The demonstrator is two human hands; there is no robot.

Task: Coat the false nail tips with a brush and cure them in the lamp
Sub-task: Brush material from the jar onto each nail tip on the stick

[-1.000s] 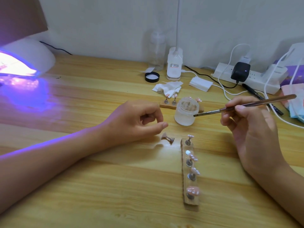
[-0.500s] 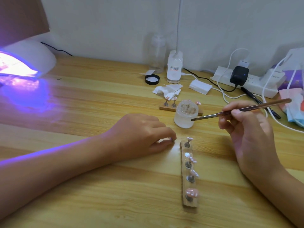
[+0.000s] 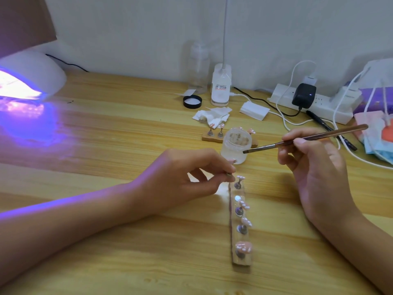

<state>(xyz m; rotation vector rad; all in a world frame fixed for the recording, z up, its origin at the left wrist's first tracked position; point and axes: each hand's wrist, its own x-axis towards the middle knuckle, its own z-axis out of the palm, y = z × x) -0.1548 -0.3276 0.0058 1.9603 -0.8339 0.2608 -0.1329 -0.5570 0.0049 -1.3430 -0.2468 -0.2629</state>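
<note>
My left hand [image 3: 187, 177] pinches a small metal nail stand [image 3: 229, 175] with a pink tip on top, lifted just above the table beside the near wooden strip [image 3: 241, 261]. That strip carries several pink nail tips on metal stands. My right hand [image 3: 312, 165] holds a thin brown brush [image 3: 306, 139], its bristles pointing left at a small clear jar [image 3: 235, 145]. A second wooden strip [image 3: 212, 138] with more tips lies behind the jar. The white curing lamp [image 3: 32, 75] glows violet at the far left.
A power strip [image 3: 314, 105] with plugs and white cables sits at the back right, next to a black pen and coloured bags. A desk-lamp base [image 3: 221, 88], a clear bottle, a black lid [image 3: 192, 101] and crumpled tissue [image 3: 212, 117] lie behind the jar.
My left hand came down on the loose nail stand lying on the table and has lifted it between its fingertips. The right hand with the brush has barely shifted.
</note>
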